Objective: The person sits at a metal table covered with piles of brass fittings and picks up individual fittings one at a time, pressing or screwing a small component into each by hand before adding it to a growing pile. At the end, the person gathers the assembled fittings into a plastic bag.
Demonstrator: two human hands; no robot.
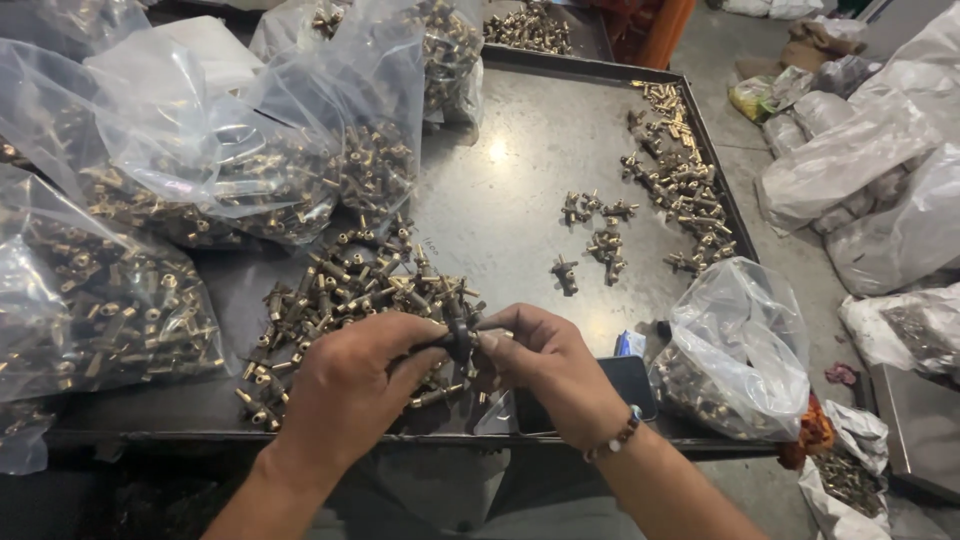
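There are two hands [350, 385], one phone [625, 385], one metal tray [520, 150], and brass fittings [340, 290] too many to count.

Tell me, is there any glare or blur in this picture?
Head view: a bright glare spot sits on the grey metal tray; the clear plastic bags shine; both hands and the small dark fitting look sharp; edges bend slightly.

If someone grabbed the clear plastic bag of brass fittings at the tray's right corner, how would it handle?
The clear plastic bag of brass fittings looks floppy, its thin film crumpled. It is probably heavy for its size, packed with metal. It likely sags and shifts when lifted from the metal tray.
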